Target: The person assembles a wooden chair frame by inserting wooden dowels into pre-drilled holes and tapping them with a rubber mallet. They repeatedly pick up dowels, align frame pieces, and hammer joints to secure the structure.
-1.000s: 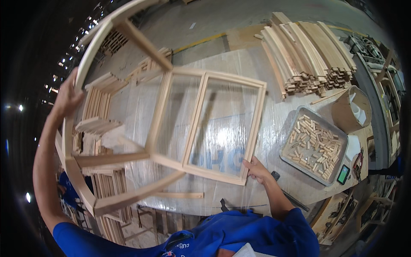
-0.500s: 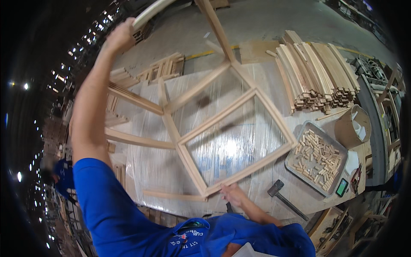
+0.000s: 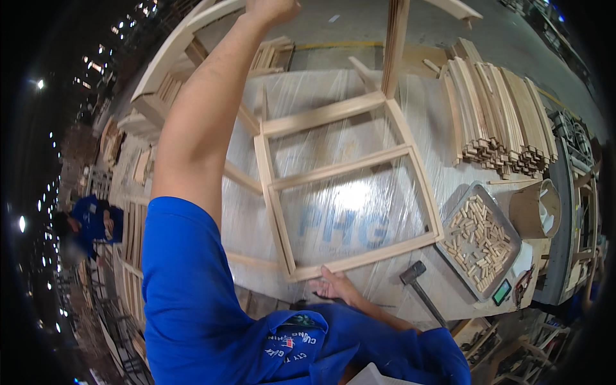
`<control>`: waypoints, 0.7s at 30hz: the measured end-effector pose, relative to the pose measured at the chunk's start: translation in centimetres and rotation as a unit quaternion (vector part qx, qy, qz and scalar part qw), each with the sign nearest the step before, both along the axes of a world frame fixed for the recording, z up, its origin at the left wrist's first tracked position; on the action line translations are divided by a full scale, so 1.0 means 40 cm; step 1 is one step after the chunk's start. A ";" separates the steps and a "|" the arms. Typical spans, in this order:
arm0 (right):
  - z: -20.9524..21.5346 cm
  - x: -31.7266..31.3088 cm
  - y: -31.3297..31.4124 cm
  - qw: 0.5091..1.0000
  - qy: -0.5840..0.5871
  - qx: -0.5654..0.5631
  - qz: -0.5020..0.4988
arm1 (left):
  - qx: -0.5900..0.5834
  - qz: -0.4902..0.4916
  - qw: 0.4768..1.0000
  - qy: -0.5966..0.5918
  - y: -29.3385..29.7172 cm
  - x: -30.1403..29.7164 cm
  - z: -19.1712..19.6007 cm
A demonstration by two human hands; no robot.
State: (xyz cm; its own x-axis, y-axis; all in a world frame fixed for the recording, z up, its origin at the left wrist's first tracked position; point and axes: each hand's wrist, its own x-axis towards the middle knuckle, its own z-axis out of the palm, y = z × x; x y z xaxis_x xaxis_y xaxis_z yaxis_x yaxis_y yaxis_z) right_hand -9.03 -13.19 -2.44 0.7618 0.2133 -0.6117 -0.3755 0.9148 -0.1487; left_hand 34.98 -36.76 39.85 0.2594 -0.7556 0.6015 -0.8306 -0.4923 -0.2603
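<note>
while both hands grip a wooden frame [image 3: 340, 173], plastic sheeting [image 3: 333, 224] covers the workshop bench.

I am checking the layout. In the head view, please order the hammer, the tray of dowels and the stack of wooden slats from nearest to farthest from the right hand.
From the right hand:
1. Hammer, just to its right.
2. Tray of dowels, farther right.
3. Stack of wooden slats, far top right.

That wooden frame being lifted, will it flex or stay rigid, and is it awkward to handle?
The wooden frame probably stays fairly stiff: its slats are joined into closed rectangles. Likely light for its size, since the left hand and right hand tilt it alone. Its span looks unwieldy and apt to swing.
</note>
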 end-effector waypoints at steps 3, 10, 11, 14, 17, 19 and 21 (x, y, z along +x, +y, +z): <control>-0.007 -0.008 0.033 0.998 0.021 -0.028 0.049 | -0.114 -0.083 0.989 -0.054 0.207 -0.032 -0.059; 0.026 -0.004 0.013 0.996 0.001 -0.037 -0.076 | -0.202 -0.215 0.944 0.149 0.793 -0.481 -0.354; 0.028 -0.010 0.013 0.997 -0.001 -0.035 -0.074 | -0.184 -0.151 0.945 0.225 0.911 -0.513 -0.440; 0.013 -0.025 0.015 0.996 0.021 -0.052 -0.063 | -0.013 0.091 0.932 0.351 1.179 -0.540 -0.720; 0.023 -0.022 0.020 0.997 0.015 -0.043 -0.056 | 0.189 0.100 0.931 0.295 1.331 -0.507 -0.910; 0.022 -0.021 0.021 0.997 0.014 -0.042 -0.064 | 0.218 0.094 0.925 0.295 1.367 -0.489 -0.977; 0.016 -0.020 0.023 0.997 0.001 -0.041 -0.066 | 0.235 0.054 0.916 0.320 1.392 -0.451 -0.999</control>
State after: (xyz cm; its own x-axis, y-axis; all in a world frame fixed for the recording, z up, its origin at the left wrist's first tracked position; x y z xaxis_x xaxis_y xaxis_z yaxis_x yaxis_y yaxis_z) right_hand -9.81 -12.26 -1.81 0.7791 0.0610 -0.6239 -0.2535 0.9409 -0.2246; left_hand 16.96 18.91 -0.11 0.5341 -0.8411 -0.0849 -0.8400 -0.5394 0.0593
